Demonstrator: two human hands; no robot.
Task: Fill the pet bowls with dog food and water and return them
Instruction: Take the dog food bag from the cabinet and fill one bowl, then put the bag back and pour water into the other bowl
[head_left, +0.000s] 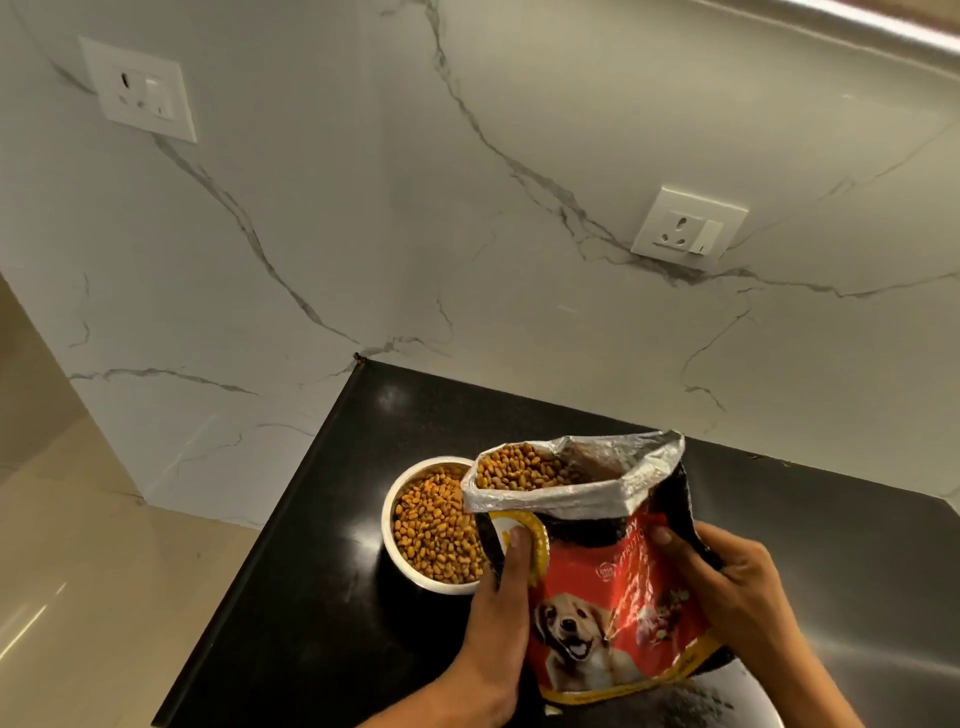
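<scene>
Against a marble wall, a black bench (311, 597). Left grip (506, 587) and right grip (727, 577) each clutch the open dog food bag (613, 587), tilted beside a white bowl (400, 499) full of kibble (436, 525).

A glossy black worktop (332, 587) meets a white grey-veined marble wall (415, 234) bearing two white sockets (139, 91), beside beige floor tiles (78, 597).

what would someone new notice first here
The red and black dog food bag with a puppy printed on it, held open-topped in the left hand and right hand at the frame's lower centre. Just left of it, a white round bowl heaped with orange-brown kibble sits on the glossy black counter.
</scene>
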